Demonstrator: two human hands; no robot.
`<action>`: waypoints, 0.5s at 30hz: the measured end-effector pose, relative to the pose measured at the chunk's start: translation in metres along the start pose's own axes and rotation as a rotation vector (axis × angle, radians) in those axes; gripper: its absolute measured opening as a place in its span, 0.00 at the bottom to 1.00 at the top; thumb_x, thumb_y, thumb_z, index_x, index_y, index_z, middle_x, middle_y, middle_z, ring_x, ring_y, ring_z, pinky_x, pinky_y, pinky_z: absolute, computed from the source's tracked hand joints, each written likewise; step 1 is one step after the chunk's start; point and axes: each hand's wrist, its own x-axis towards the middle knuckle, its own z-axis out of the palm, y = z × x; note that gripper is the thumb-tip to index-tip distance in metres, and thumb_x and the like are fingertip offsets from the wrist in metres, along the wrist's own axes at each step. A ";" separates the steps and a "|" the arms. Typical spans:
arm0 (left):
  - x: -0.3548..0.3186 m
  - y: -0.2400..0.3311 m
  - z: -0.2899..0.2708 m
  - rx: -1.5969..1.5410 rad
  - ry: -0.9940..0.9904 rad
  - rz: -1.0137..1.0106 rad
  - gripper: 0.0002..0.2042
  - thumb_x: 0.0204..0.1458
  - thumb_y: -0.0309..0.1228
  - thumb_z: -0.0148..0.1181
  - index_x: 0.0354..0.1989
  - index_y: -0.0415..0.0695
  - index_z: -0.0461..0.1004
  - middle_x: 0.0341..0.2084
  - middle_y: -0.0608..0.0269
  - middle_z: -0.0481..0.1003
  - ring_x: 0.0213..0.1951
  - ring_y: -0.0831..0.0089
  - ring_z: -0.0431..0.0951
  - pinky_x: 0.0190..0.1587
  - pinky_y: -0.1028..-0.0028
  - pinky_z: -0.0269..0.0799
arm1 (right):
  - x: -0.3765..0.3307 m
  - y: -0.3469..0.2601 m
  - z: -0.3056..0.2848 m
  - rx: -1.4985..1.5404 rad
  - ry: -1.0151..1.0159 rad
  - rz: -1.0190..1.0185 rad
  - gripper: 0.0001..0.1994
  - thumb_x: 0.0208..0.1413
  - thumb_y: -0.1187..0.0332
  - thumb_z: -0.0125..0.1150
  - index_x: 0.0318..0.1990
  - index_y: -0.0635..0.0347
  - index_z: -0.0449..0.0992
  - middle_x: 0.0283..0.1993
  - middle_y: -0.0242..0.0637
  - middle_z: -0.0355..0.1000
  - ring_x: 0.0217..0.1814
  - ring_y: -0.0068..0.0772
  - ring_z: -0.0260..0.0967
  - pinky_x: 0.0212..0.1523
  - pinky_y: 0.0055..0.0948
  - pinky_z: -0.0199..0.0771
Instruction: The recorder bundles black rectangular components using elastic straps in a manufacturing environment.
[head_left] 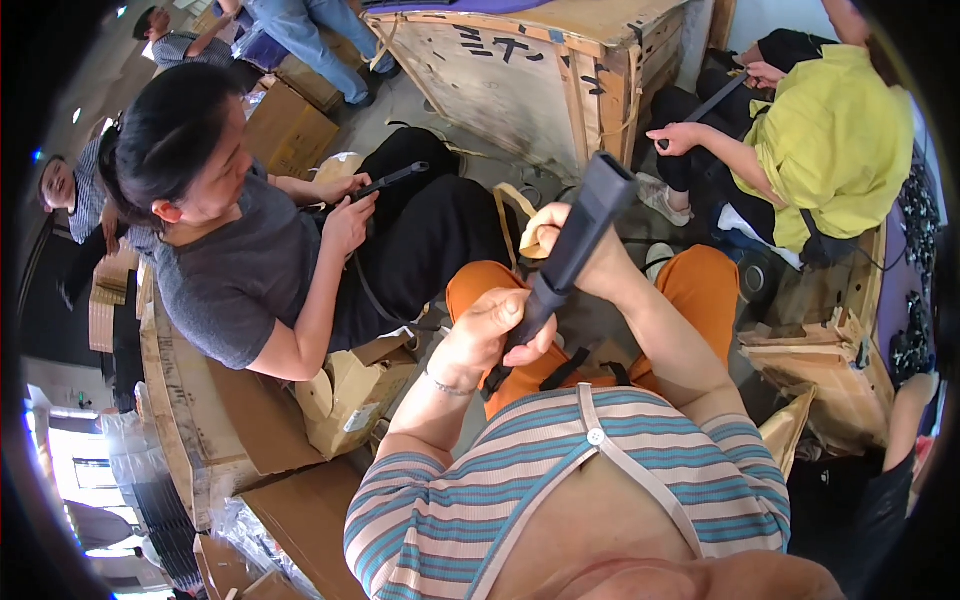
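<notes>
A long black plastic part (582, 225), wider and box-shaped at its upper end and narrower below, is held at a slant above my lap. My left hand (490, 328) is closed around its lower, narrow portion. Behind the wider portion, my right hand (590, 262) grips it with curled fingers; the part hides some of them. A tan strip (512, 222) loops beside the right hand's fingers; whether they hold it I cannot tell. The exact kind of the black part does not show.
On the left, a person in a grey shirt (235, 290) handles a similar black part (395, 178). A person in a yellow shirt (835, 140) at right holds another long dark piece (712, 105). A wooden crate (510, 85) stands ahead. Cardboard boxes (355, 400) lie left.
</notes>
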 end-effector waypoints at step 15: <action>0.016 -0.005 -0.021 -0.473 -0.102 -0.152 0.25 0.57 0.51 0.38 0.23 0.39 0.62 0.08 0.70 0.55 0.10 0.82 0.53 0.11 0.81 0.47 | -0.002 -0.027 -0.009 0.327 -0.092 -0.267 0.18 0.54 0.63 0.56 0.47 0.64 0.65 0.36 0.27 0.63 0.35 0.14 0.58 0.36 0.14 0.59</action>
